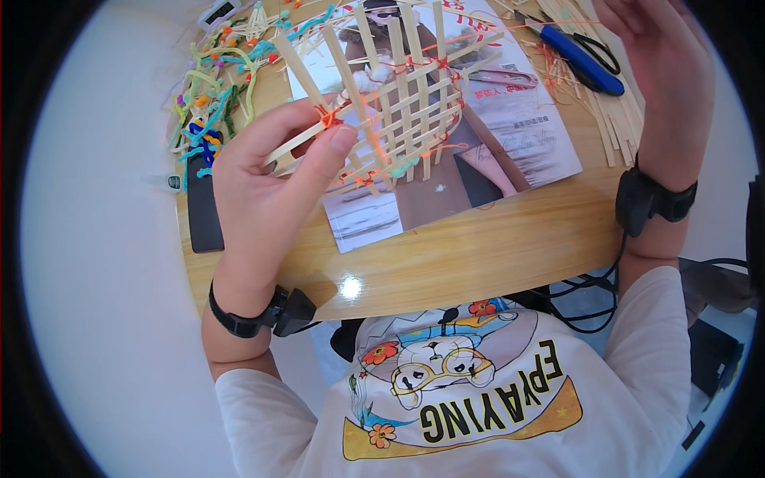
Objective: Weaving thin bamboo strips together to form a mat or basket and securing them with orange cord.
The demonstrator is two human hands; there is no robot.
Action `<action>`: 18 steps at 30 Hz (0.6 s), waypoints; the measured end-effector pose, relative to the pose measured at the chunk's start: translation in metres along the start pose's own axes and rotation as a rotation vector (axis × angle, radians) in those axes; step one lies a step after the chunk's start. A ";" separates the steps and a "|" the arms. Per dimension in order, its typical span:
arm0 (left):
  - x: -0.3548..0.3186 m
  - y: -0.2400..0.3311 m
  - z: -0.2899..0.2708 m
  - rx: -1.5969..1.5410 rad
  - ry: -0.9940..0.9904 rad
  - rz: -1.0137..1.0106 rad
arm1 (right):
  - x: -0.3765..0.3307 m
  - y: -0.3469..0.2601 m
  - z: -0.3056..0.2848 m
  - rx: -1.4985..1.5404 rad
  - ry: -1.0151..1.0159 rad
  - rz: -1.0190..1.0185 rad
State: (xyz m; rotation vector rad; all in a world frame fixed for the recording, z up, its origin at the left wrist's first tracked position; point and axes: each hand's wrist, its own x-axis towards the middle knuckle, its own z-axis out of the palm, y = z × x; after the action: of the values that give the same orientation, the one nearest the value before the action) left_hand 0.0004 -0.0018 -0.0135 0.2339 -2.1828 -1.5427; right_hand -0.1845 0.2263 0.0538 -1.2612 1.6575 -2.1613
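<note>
Over the magazine (546,155), your left hand (267,171) pinches the left edge of the woven strips (406,119); orange thread (550,25) runs rightward toward your right hand (671,64), whose grip I cannot tell.

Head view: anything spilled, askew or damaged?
Nothing looks clearly damaged. Messiest spot: orange thread scraps lie tangled beside the blue-handled tool, near loose pale strips. The woven lattice in the left hand has uneven strip ends jutting past the weave.
</note>
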 end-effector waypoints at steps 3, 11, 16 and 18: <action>0.002 0.002 0.000 0.010 -0.008 -0.014 | 0.000 -0.001 0.012 -0.408 0.066 -0.234; 0.004 -0.001 -0.003 0.002 0.047 0.009 | -0.005 -0.032 -0.017 -0.978 -0.163 -0.110; 0.017 -0.004 -0.011 0.460 -0.034 0.590 | -0.003 -0.037 -0.032 -0.890 -0.131 -0.151; 0.023 -0.003 -0.015 0.567 -0.137 0.687 | -0.003 -0.040 -0.036 -0.848 -0.131 -0.157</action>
State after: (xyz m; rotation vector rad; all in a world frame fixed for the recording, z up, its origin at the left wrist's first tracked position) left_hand -0.0135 -0.0246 -0.0064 -0.4249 -2.3972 -0.5723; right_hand -0.1926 0.2696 0.0849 -1.7001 2.5981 -1.3836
